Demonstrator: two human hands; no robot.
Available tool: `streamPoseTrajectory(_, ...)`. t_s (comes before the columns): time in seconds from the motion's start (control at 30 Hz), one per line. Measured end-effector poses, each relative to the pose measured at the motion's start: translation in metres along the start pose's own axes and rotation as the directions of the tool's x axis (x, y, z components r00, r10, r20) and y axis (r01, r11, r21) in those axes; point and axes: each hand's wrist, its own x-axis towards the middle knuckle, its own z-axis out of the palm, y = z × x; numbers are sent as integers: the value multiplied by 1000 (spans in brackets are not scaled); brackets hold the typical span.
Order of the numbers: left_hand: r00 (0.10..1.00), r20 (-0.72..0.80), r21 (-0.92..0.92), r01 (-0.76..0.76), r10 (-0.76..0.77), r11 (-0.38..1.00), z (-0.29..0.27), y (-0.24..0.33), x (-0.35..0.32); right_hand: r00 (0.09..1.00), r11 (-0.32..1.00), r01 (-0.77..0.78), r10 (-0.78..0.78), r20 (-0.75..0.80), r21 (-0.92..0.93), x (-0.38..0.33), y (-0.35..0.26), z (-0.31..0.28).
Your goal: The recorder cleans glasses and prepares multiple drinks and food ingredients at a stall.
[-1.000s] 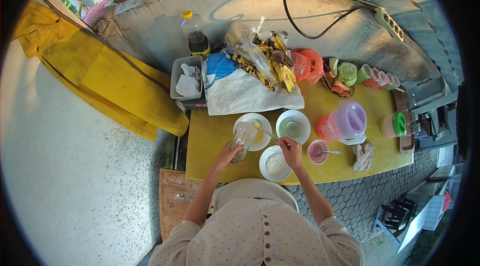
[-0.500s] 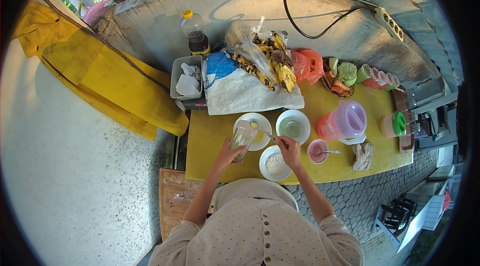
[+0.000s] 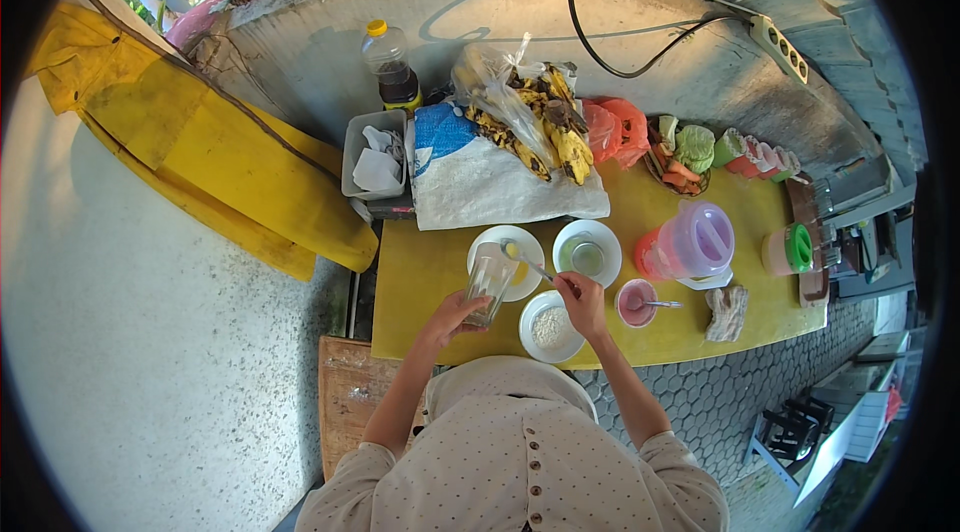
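Note:
My left hand (image 3: 458, 316) is wrapped round the lower part of a clear drinking glass (image 3: 491, 277), which leans over the near side of a white bowl. In my right hand (image 3: 583, 302) is a metal spoon (image 3: 530, 263) with something yellow in its tip, held beside the mouth of the glass. The white bowl (image 3: 535, 240) beneath has yellow stuff in it. To its right stands another white bowl (image 3: 612, 250) with a pale greenish, see-through content. Nearest my body, a third bowl (image 3: 527, 337) holds white grainy or powdery stuff.
Right of my hands sit a pink cup (image 3: 622, 316) with a spoon, a folded cloth (image 3: 727, 314) and a purple-lidded pink pitcher (image 3: 700, 237). Behind lie bananas (image 3: 560, 132) on a white sack (image 3: 510, 200), a grey bin (image 3: 353, 157), a bottle (image 3: 392, 67) and a vegetable basket (image 3: 685, 172).
The glass has shifted very slightly right with my left hand, which sits a little differently on it. The spoon is nearly where it was, tilted slightly differently.

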Motion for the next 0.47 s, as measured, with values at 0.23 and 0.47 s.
streamPoseTrajectory(0.23,993,109,-168,54,-36,984,-8,-5,2,1000,1000,0,0,13,-1,-2,-3,1)
streamPoseTrajectory(0.47,986,162,-204,79,-46,976,0,3,0,999,999,23,-22,-46,34,-1,-5,0)
